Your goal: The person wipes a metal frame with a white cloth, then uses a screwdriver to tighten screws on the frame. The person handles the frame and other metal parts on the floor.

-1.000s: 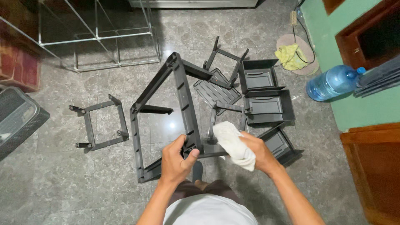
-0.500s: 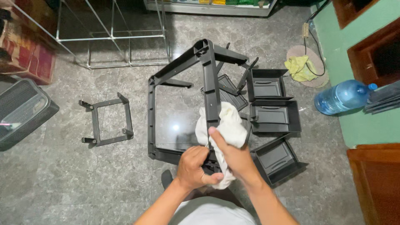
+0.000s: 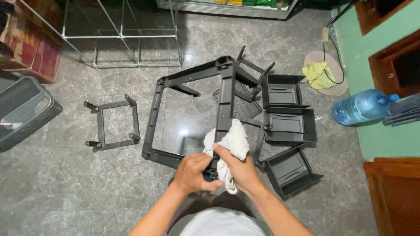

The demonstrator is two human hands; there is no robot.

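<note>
Down on the floor (image 3: pixel 52 192), the black plastic frame (image 3: pixel 225 94) had turned since a moment before. The left hand (image 3: pixel 194 172) gripped its near corner, fingers closed tight. The right hand (image 3: pixel 238 168) had moved in, fingers closed on the white cloth (image 3: pixel 232 142), now pressed against the frame.

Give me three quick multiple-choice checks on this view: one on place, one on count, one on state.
1. The white cloth lies against:
A. the dark frame
B. the blue bottle
C. the wire rack

2. Dark drawers on the floor right of the frame:
A. one
B. three
C. five

3. The left hand is:
A. hanging free
B. gripping the frame
C. holding a drawer

Answers: 1 A, the right hand presses it on the dark frame. 2 B, three drawers lie there. 3 B, its fingers close around the frame's near corner.
</note>
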